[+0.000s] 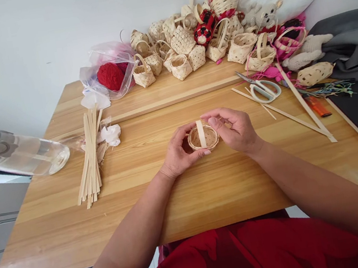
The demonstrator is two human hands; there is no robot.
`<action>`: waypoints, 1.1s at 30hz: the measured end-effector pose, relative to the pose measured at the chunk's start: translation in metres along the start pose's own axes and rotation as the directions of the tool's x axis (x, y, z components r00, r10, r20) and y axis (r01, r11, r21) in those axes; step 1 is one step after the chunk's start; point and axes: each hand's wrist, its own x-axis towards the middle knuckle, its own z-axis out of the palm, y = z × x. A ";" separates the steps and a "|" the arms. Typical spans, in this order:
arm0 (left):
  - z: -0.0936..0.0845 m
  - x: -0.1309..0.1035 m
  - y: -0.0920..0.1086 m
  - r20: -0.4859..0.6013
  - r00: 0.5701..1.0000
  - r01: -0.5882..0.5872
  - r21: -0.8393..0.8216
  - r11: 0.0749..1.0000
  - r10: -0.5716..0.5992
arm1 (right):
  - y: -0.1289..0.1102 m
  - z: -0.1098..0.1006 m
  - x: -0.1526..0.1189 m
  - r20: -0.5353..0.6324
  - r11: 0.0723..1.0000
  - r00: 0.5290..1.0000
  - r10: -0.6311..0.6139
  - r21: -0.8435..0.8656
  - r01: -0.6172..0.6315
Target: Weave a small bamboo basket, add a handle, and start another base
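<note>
One small woven basket point(212, 138) is sitting gripped in left hand point(178, 152); right hand point(232, 130) is hovering beside rim, fingers curled. Looks light, springy; hold sides, sparing handle point(201, 134).

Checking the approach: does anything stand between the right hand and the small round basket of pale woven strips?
Nothing visible does: the right hand is at the rim of the basket, which the left hand cups from the other side. The white-handled metal scissors lie farther back.

Bright, soft shadows, pale table glare, stretched edges
</note>
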 end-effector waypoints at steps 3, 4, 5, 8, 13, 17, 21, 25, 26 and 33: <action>0.000 0.001 -0.001 -0.044 0.999 -0.002 0.022 1.000 0.003 | -0.002 -0.003 0.001 -0.046 0.996 0.997 -0.054 -0.071 0.051; 0.000 0.001 -0.001 -0.063 0.998 -0.007 0.043 0.999 0.009 | -0.003 -0.004 0.002 -0.059 0.996 0.997 -0.056 -0.077 0.052; 0.000 0.001 -0.001 -0.081 0.997 -0.013 0.068 0.998 0.019 | -0.003 -0.006 0.002 -0.063 0.997 0.997 -0.046 -0.070 0.042; -0.003 0.002 -0.001 -0.109 0.994 -0.007 0.111 0.994 0.019 | -0.004 -0.009 0.004 -0.018 0.999 1.000 0.015 -0.033 -0.016; -0.005 0.004 0.003 -0.238 0.965 0.103 -0.032 0.994 -0.108 | -0.009 -0.009 0.008 -0.026 0.996 0.996 0.083 -0.026 -0.084; -0.004 0.007 0.003 -0.305 0.935 0.146 -0.126 0.981 -0.179 | -0.022 -0.005 0.013 -0.027 0.984 0.994 0.103 -0.145 -0.106; -0.004 0.009 0.000 -0.312 0.923 0.178 -0.178 0.968 -0.227 | -0.038 0.004 0.017 0.002 0.922 0.996 0.093 -0.377 -0.086; -0.004 0.011 -0.003 -0.331 0.906 0.184 -0.251 0.950 -0.263 | -0.049 0.002 0.024 -0.011 0.909 0.981 0.192 -0.375 -0.182; -0.004 0.012 -0.003 -0.335 0.903 0.182 -0.268 0.946 -0.268 | -0.052 -0.001 0.026 -0.011 0.912 0.978 0.209 -0.358 -0.199; -0.004 0.014 -0.006 -0.336 0.886 0.195 -0.358 0.913 -0.320 | -0.061 -0.024 0.032 0.046 0.922 0.971 0.236 -0.325 -0.209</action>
